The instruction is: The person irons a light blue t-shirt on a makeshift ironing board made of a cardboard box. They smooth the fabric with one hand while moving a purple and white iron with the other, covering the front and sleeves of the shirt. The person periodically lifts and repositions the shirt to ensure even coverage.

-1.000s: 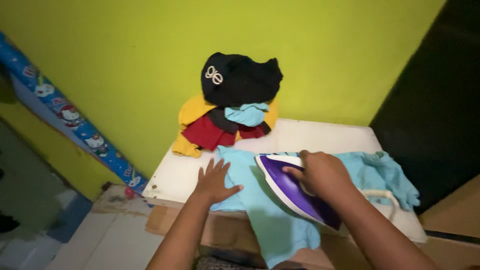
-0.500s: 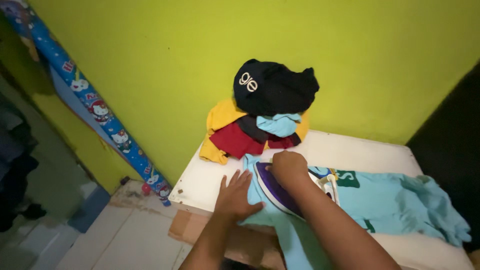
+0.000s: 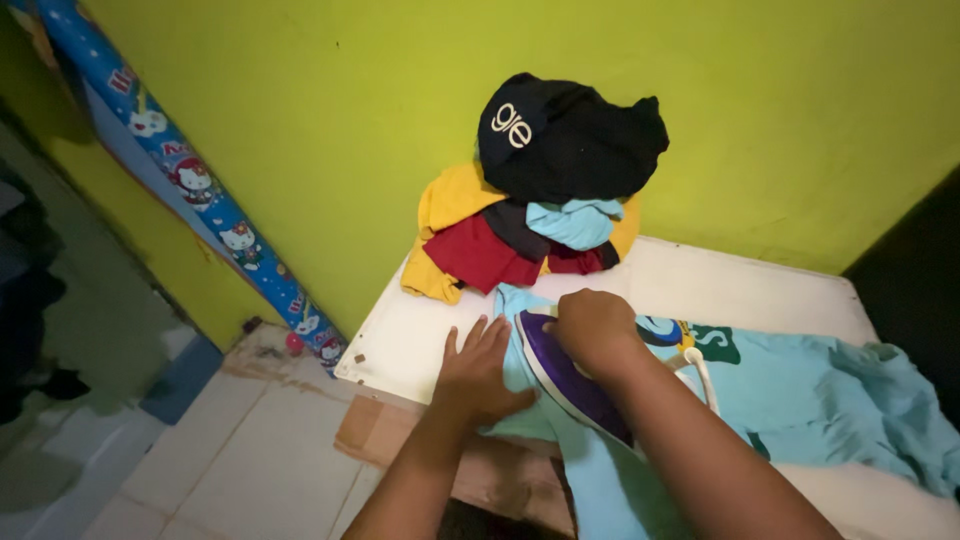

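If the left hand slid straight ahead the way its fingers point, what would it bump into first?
Probably the pile of clothes by the green wall. The left hand lies flat on the light blue shirt, fingers pointing up toward the red garment at the pile's bottom, with bare white board between. Depth is hard to judge.

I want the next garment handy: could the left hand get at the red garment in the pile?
Probably yes: the left hand lies flat on the light blue shirt, with only bare white board between it and the red garment.

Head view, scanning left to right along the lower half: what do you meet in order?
Blue cartoon-print roll leaning on the wall → left hand flat on the white surface → purple iron under the right hand → light blue T-shirt.
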